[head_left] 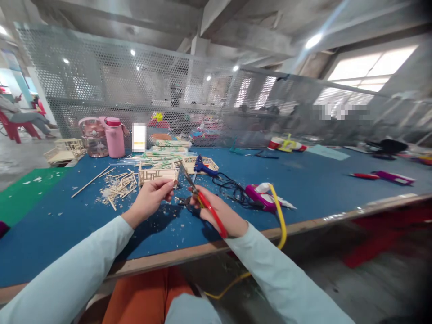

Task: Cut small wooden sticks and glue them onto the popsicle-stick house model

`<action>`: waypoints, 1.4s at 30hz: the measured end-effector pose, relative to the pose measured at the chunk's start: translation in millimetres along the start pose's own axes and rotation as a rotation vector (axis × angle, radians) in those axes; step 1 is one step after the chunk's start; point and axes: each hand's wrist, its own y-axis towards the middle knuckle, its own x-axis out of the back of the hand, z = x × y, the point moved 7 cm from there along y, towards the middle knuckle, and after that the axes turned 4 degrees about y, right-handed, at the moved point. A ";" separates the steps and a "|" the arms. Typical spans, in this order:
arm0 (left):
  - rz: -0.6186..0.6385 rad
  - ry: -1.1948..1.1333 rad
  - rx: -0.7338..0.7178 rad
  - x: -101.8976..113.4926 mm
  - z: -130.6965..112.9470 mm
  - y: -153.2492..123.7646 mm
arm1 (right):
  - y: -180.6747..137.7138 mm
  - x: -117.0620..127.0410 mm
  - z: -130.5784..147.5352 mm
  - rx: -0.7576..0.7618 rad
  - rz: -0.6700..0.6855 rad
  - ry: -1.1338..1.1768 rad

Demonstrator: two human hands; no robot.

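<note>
My left hand is closed in a pinch on the lower edge of a small wooden-stick frame, held upright above the blue table. My right hand grips red-handled cutters; their dark blades point up towards the frame. Both sleeves are pale blue. Stick offcuts lie on the table just left of my left hand.
A blue glue gun with a black cable, a purple tool and a yellow hose lie to the right. A pink jug, a clear jar and stacked stick frames stand at the back by a mesh screen. A person sits far left.
</note>
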 end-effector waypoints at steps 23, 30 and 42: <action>-0.007 0.249 -0.101 3.5 -11.3 -3.4 | 5.5 -14.7 22.2 0.124 -0.011 -0.196; -0.005 0.272 -0.120 2.9 -10.6 -1.9 | 3.3 -15.0 16.0 0.118 -0.110 -0.244; -0.008 0.218 -0.130 4.0 -12.0 -2.9 | 3.7 -18.9 24.7 0.146 -0.102 -0.238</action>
